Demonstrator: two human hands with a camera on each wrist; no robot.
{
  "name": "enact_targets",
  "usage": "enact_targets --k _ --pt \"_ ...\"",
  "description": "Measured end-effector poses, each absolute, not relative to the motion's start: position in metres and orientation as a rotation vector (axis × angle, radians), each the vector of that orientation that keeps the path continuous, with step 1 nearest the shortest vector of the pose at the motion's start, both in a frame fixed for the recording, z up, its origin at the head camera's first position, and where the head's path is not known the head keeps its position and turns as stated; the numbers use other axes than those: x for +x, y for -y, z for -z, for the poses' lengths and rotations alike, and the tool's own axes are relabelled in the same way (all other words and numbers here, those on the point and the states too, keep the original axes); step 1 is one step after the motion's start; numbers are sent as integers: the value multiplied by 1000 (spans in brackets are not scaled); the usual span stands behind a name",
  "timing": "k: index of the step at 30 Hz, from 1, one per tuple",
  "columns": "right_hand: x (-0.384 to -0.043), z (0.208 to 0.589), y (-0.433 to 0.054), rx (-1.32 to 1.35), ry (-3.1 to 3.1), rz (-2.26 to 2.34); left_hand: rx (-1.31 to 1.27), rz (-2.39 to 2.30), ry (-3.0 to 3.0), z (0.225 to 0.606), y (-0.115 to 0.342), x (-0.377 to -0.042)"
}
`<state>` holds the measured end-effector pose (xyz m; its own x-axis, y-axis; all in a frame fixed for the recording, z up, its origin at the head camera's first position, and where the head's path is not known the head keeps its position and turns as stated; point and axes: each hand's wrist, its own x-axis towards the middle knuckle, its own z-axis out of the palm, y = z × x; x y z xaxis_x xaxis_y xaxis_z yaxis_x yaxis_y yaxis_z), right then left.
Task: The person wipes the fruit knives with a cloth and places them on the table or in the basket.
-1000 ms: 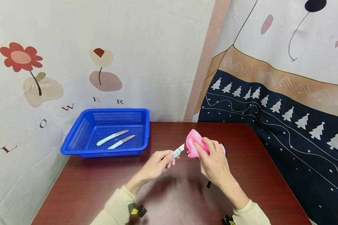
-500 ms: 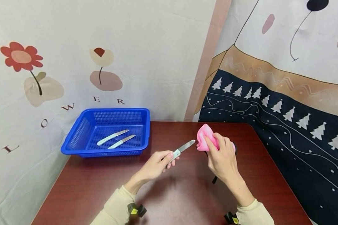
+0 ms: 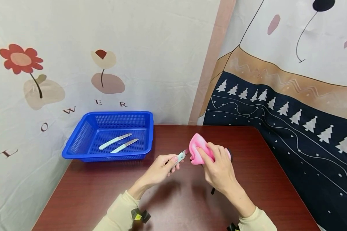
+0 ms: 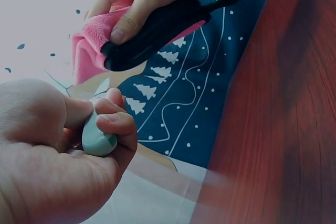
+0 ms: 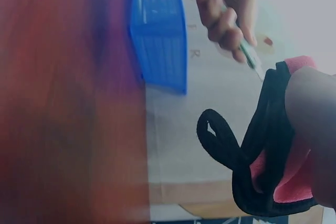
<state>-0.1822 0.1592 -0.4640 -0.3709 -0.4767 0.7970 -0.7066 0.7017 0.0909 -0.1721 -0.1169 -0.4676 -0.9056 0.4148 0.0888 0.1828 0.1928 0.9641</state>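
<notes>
My left hand (image 3: 159, 169) grips a small knife by its pale green handle (image 3: 179, 158), the blade pointing up and to the right. Most of the blade is hidden behind a pink cloth (image 3: 199, 148); only a short stretch near the handle shows. My right hand (image 3: 221, 170) pinches this cloth, which is folded and bunched. In the right wrist view the cloth shows a black border (image 5: 270, 124) and a black hanging loop (image 5: 212, 137). The handle's butt end (image 4: 100, 139) pokes out of my left fist in the left wrist view.
A blue plastic basket (image 3: 149, 136) stands at the table's back left, against the printed fabric backdrop. Inside lie two knives with pale handles, an upper knife (image 3: 111, 143) and a lower knife (image 3: 124, 146). The brown table (image 3: 173, 205) spreads under both hands.
The right hand slid the cloth right, baring the whole blade half a second ago. It has since come back left, covering most of the blade. The left hand stays in place.
</notes>
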Motion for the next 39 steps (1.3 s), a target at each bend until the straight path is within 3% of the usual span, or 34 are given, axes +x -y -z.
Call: enact_targets --k 12,39 --pt "-174 476 -137 1049 2059 -255 656 -1763 -2300 469 117 -174" --pt "-185 470 -162 902 2164 -262 568 -1757 -2304 468 117 -172"
